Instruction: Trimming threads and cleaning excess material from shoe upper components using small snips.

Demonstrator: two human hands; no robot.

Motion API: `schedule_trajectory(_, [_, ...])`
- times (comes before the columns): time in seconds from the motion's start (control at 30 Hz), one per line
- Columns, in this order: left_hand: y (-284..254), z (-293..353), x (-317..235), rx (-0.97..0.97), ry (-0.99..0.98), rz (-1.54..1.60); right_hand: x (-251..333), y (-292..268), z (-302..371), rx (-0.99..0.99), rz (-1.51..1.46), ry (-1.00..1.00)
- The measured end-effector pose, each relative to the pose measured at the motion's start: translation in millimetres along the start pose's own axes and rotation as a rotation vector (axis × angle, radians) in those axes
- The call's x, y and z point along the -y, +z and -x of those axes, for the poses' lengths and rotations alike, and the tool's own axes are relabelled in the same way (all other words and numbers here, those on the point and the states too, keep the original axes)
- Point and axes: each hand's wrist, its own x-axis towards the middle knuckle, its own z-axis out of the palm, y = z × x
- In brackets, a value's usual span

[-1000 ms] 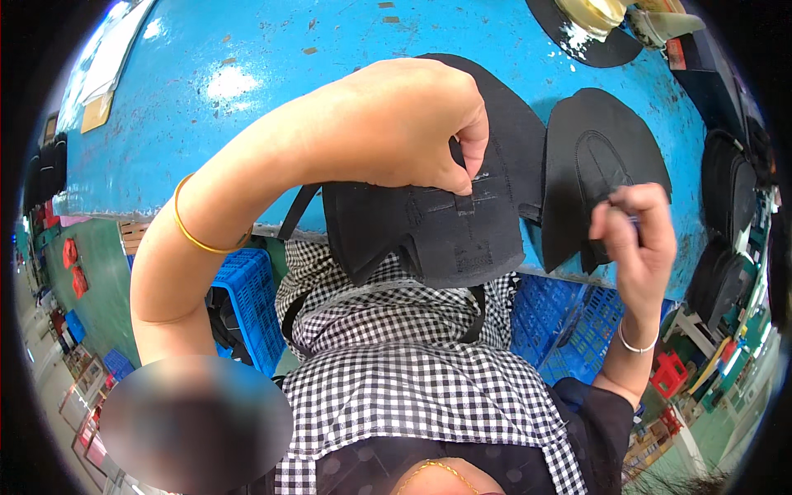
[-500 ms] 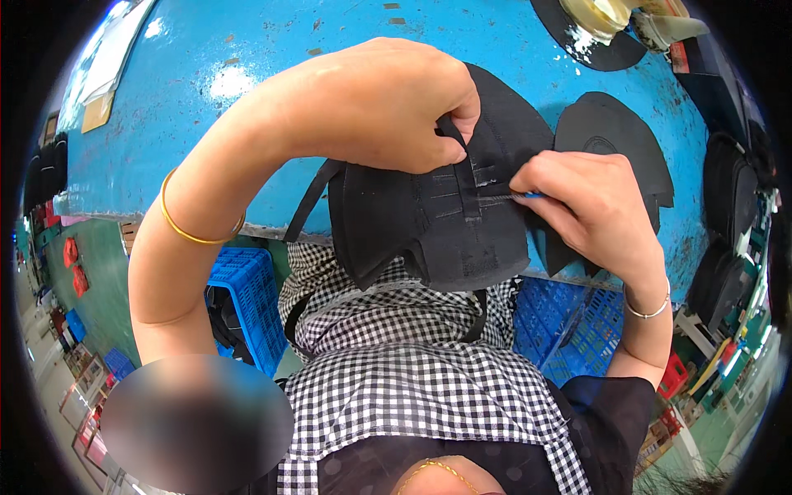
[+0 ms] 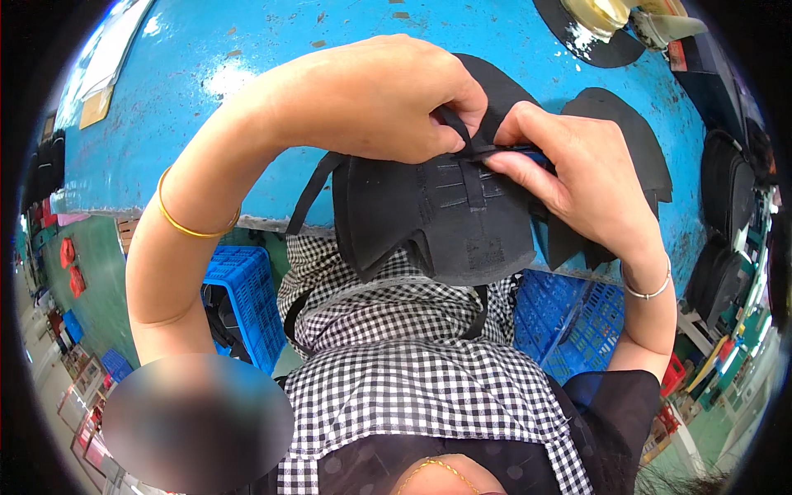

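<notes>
2 hands nearly touching: left fingers pinched tight on black strap (image 3: 455,124); right hand (image 3: 577,157) pinching slim tool (image 3: 532,152), kind unclear. Right hand has just moved far, bringing tool to strap; both now work 1 spot. Beneath: black stitched piece (image 3: 441,219), overhanging near edge of blue table (image 3: 272,58). Right: another black piece (image 3: 639,136). Far right: tub (image 3: 601,15). Near, below: blue crates (image 3: 262,293), green floor (image 3: 107,272).

Things Counted by Kind

Two hands (image 3: 433,95) (image 3: 582,165) and two bracelets (image 3: 195,233) (image 3: 652,292) are seen. At least two black pieces (image 3: 379,206) (image 3: 639,136) and one blue table (image 3: 107,165) are counted. One checked apron (image 3: 429,388) and one gold necklace (image 3: 433,462) are worn.
</notes>
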Motion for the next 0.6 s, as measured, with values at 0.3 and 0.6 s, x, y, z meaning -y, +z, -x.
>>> schedule_trajectory(0.3, [-22,18,15,-0.266,-0.292,1.047,45,6,14,-0.095,0.147,-0.082])
schedule_trajectory(0.6, [-39,38,-2,-0.597,-0.146,0.638,41,29,10,-0.249,-0.003,0.019])
